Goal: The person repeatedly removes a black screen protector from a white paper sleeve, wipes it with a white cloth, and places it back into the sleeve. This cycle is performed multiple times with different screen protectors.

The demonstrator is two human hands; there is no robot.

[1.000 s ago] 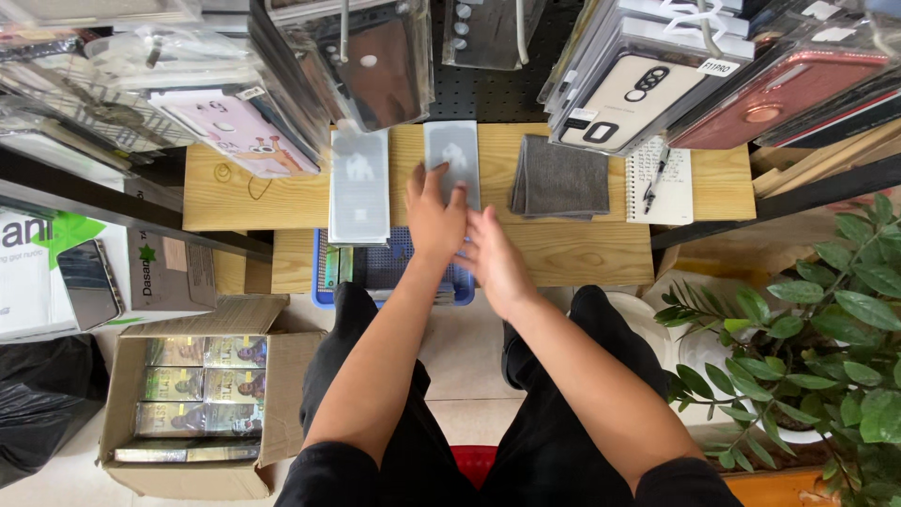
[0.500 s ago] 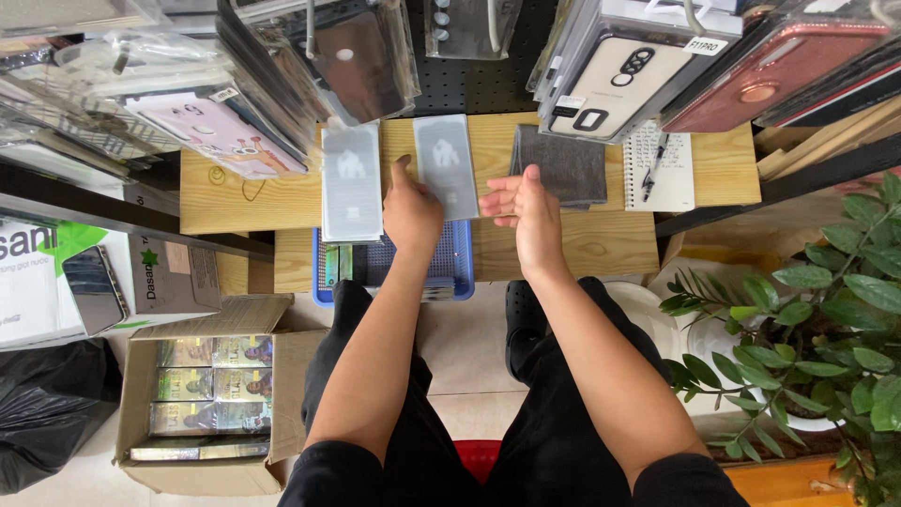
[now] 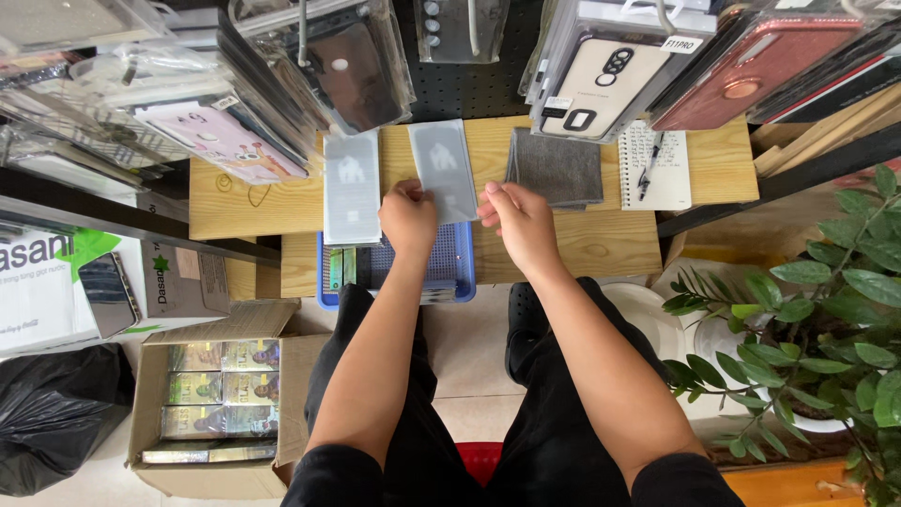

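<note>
My left hand (image 3: 408,218) pinches the near left corner of a flat grey pouch (image 3: 445,167) that lies on the wooden bench (image 3: 582,246). On the pouch's near right edge rest the fingertips of my right hand (image 3: 519,223). A second grey pouch (image 3: 352,186) lies flat just to the left, untouched. Below my left hand, a blue perforated basket (image 3: 441,272) sits on the bench's near edge. A dark grey cloth (image 3: 556,167) lies to the right of the held pouch.
A notebook with a pen (image 3: 654,164) lies at the bench's right end. Packaged phone cases (image 3: 601,80) hang above on a pegboard. An open cardboard box of packets (image 3: 218,390) and a black bag (image 3: 52,413) sit on the floor at left; a potted plant (image 3: 826,310) stands at right.
My hands have moved forward from my lap to the grey pouch; the left hand took its near corner and the right hand came to its edge. The view shifted slightly down.
</note>
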